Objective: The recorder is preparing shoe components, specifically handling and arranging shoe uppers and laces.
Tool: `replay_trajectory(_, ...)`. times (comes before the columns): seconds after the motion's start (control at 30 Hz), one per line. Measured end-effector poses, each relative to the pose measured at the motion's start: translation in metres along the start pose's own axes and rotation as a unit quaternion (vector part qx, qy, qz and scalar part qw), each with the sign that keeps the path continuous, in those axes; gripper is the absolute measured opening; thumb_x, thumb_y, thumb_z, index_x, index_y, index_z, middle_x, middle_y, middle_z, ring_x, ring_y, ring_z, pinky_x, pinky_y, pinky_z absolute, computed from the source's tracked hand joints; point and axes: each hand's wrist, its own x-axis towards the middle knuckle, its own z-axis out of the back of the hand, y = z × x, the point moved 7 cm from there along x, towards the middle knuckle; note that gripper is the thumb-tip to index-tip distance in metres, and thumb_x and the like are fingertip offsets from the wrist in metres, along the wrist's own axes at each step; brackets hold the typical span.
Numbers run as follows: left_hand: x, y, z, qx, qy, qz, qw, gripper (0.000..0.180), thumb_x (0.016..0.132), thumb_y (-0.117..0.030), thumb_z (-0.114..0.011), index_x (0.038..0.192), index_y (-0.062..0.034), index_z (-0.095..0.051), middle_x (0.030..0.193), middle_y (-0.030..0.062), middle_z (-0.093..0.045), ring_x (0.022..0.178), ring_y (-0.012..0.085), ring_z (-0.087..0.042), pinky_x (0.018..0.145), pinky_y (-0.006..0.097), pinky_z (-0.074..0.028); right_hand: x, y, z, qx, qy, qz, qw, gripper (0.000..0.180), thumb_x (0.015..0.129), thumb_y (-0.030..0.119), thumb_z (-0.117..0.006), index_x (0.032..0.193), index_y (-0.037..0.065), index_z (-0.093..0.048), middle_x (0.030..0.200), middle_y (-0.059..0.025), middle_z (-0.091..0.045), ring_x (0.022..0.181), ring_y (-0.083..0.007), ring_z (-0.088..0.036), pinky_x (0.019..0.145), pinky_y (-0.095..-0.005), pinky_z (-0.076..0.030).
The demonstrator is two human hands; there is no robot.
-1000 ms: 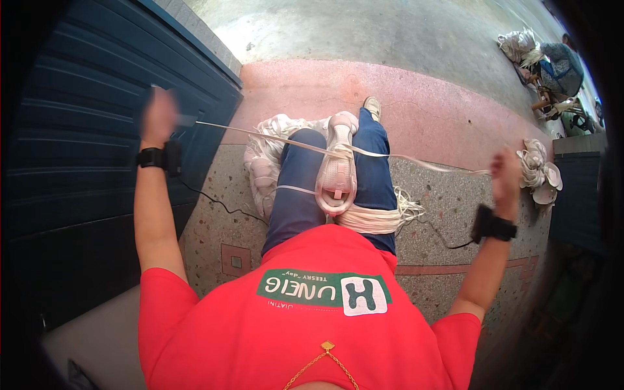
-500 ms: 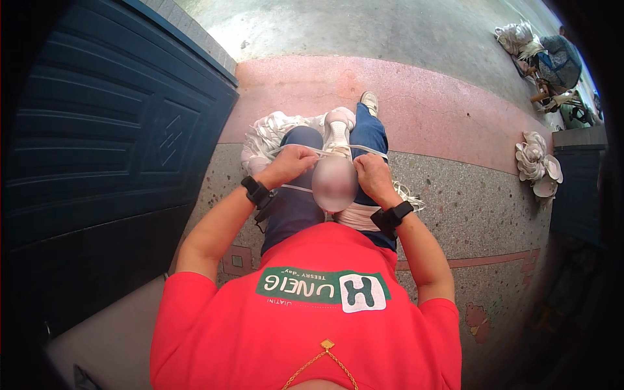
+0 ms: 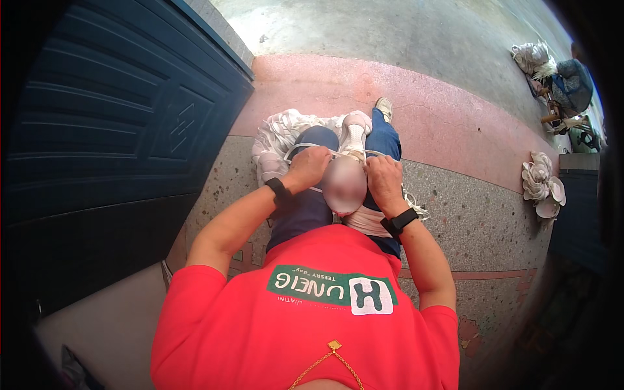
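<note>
A white shoe (image 3: 354,135) lies lengthwise between my knees, its mesh toe pointing away. A blurred oval patch covers its near part. My left hand (image 3: 311,168) is at the shoe's left edge, fingers pinched on a white shoelace (image 3: 294,147) that loops out over my left thigh. On the other side, my right hand (image 3: 385,181) is closed at the lacing, with a white lace running beside its fingers. The fingertips of both hands are partly hidden. Black bands circle both wrists.
A heap of white shoes (image 3: 276,133) sits against my left leg. Loose white laces (image 3: 416,207) hang by my right thigh. A dark blue panelled door (image 3: 123,117) stands at left. More white shoes (image 3: 543,185) lie on the floor at right, with a cluttered pile (image 3: 562,91) farther off.
The whole view has shifted slightly to the right. My right hand is a little closer to the shoe, its wrist turned more upright. The left hand keeps its place beside the shoe.
</note>
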Motion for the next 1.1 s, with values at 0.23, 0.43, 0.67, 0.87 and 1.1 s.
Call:
replay_trajectory(0.23,0.003,-0.004,-0.004,-0.009,-0.023,-0.024,0.999,0.022,0.097,-0.021,-0.059,0.094,-0.0015,-0.069,0.09,0.022,-0.069,0.089,0.042,-0.067,0.078,0.05,-0.053,-0.002,-0.004,0.005,0.0,0.001,-0.04,0.999,0.017,0.085,0.027,-0.072,0.077,0.012,-0.069,0.085,-0.005,-0.064,0.09,-0.0269,-0.059,0.08,-0.0446,-0.041)
replay_trajectory(0.43,0.007,-0.015,-0.004,0.043,-0.013,-0.004,0.999,0.024,0.093,-0.028,-0.064,0.09,-0.0057,-0.073,0.085,0.0151,-0.07,0.094,0.0367,-0.065,0.081,0.051,-0.049,-0.002,0.003,0.007,-0.038,0.028,-0.025,0.999,0.022,0.087,0.031,-0.072,0.078,0.01,-0.072,0.086,-0.006,-0.064,0.092,-0.0268,-0.059,0.082,-0.0442,-0.041)
replay_trajectory(0.67,-0.023,-0.054,0.013,0.188,-0.101,-0.097,0.972,0.024,0.083,-0.031,-0.076,0.092,-0.0093,-0.077,0.086,0.0086,-0.069,0.094,0.0297,-0.059,0.081,0.046,-0.045,-0.005,0.016,0.008,-0.052,0.101,-0.032,0.993,0.028,0.09,0.034,-0.068,0.085,0.007,-0.072,0.092,-0.0106,-0.064,0.099,-0.0294,-0.058,0.081,-0.0479,-0.04)
replay_trajectory(0.87,-0.003,-0.007,-0.003,-0.006,0.005,-0.019,1.0,0.017,0.081,-0.022,-0.073,0.094,-0.0107,-0.074,0.094,0.0081,-0.066,0.101,0.0286,-0.055,0.079,0.042,-0.044,-0.009,-0.001,-0.005,-0.001,0.149,-0.037,0.988,0.021,0.093,0.026,-0.063,0.095,0.006,-0.071,0.095,-0.0131,-0.065,0.099,-0.0333,-0.059,0.081,-0.0503,-0.043)
replay_trajectory(1.1,-0.013,-0.085,0.007,0.319,-0.072,-0.227,0.917,0.004,0.077,-0.011,-0.066,0.08,-0.013,-0.067,0.086,0.0056,-0.057,0.093,0.0263,-0.054,0.078,0.043,-0.043,-0.014,-0.014,-0.008,0.134,0.079,-0.063,0.986,0.014,0.089,0.016,-0.065,0.099,0.008,-0.07,0.092,-0.0136,-0.066,0.093,-0.0349,-0.062,0.08,-0.0477,-0.047)
